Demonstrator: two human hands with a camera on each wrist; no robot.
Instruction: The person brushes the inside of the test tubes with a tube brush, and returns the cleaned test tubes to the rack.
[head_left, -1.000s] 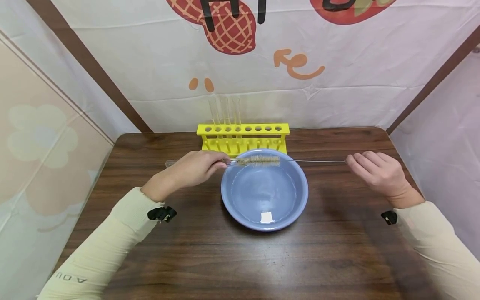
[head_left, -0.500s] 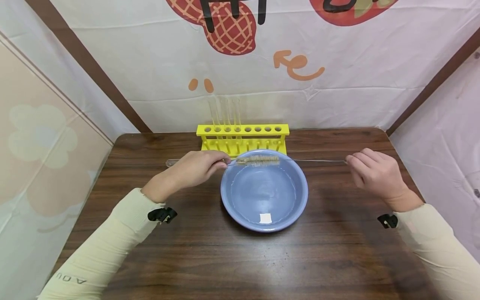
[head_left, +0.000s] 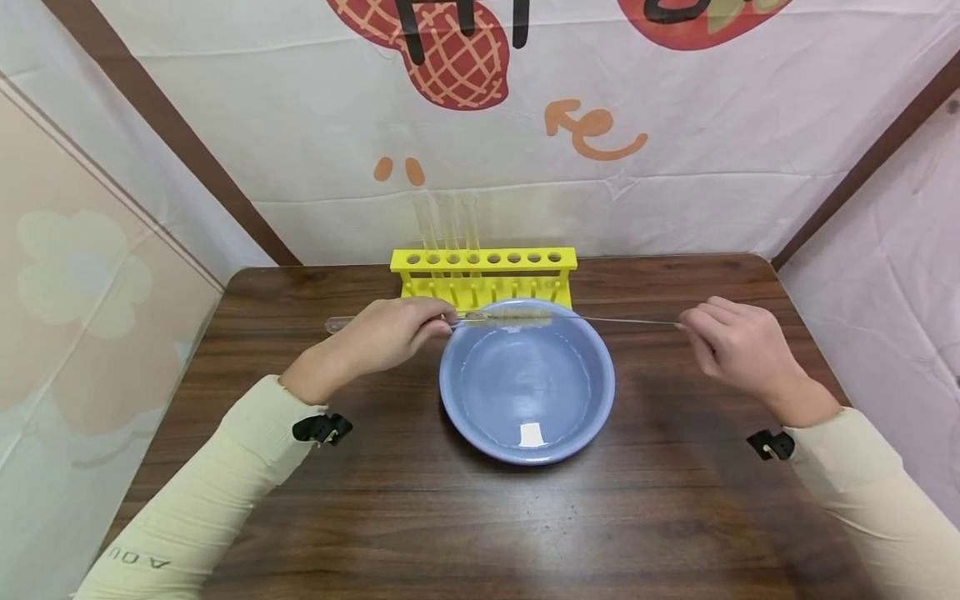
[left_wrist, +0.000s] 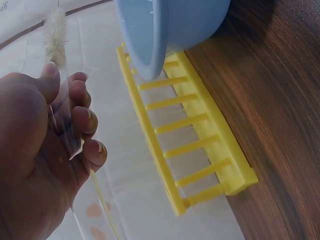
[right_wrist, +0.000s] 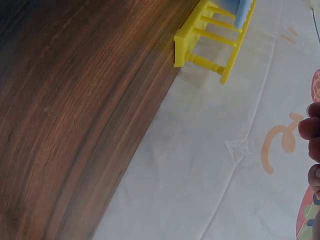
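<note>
Left hand holds tube, right hand brush (wire end).

Two arms stretch forward from opposite lower corners, angled toward each other, hands raised to about the same height and well apart. The left hand grips with its back turned up, thumb and forefinger pointing inward; from the left wrist, the thumb shows extended and the other fingers curled toward the palm. The right hand pinches, knuckles up, fingers bent inward. From the right wrist, only its fingers show, cut off at the edge.
</note>
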